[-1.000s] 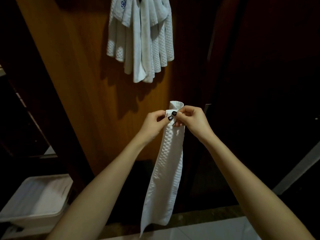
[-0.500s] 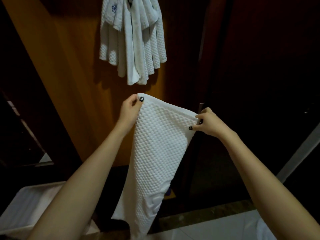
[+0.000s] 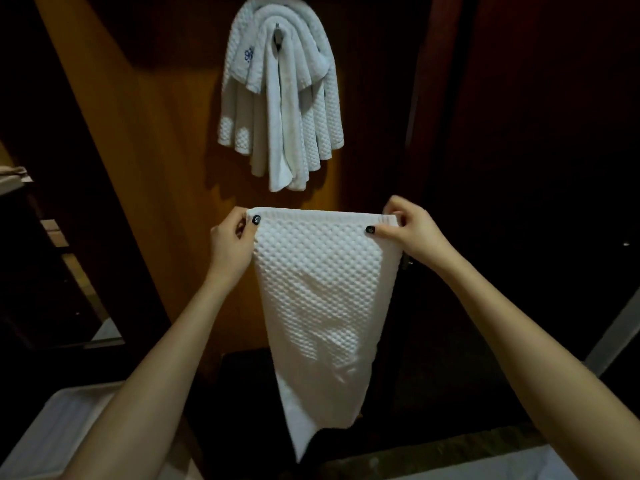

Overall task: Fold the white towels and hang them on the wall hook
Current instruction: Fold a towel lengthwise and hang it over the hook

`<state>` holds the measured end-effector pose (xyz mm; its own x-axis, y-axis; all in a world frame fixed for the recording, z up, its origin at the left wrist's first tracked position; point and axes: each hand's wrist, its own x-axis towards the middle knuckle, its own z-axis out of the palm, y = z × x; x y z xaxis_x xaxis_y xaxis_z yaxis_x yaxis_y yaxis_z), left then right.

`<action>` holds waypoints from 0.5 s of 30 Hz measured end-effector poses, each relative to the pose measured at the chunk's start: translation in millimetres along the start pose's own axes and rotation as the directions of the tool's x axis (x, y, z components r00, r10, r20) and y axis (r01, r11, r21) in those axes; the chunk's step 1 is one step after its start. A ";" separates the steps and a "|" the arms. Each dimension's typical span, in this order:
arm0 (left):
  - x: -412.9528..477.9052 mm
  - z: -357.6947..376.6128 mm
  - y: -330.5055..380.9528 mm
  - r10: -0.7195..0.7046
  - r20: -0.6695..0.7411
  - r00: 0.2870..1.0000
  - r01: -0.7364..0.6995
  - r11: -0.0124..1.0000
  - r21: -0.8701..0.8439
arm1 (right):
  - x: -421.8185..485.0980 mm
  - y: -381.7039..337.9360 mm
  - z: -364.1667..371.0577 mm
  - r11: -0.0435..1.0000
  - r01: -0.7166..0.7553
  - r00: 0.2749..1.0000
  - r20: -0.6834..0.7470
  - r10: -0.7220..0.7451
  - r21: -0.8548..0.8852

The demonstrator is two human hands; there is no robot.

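Below the hung towels (image 3: 280,98), left hand (image 3: 230,242) and right hand (image 3: 412,233) each pinch a top corner of the white towel (image 3: 322,299)

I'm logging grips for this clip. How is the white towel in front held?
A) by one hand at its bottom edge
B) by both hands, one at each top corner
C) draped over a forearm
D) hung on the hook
B: the left hand and right hand each pinch a top corner of the white towel, spread between them.
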<state>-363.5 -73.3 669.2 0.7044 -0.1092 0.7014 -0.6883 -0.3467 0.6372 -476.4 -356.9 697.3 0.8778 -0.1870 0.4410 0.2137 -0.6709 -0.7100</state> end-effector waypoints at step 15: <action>-19.8 36.3 13.2 -0.086 0.149 0.985 0.091 0.995 -0.033 | -17.0 13.8 -5.5 0.959 -0.283 0.959 -0.020 0.283 -0.011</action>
<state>-380.2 -109.6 652.1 0.7786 -0.2170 0.5888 -0.6264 -0.3246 0.7087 -490.8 -367.0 683.1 0.8935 -0.3836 0.2335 -0.0478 -0.5982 -0.7999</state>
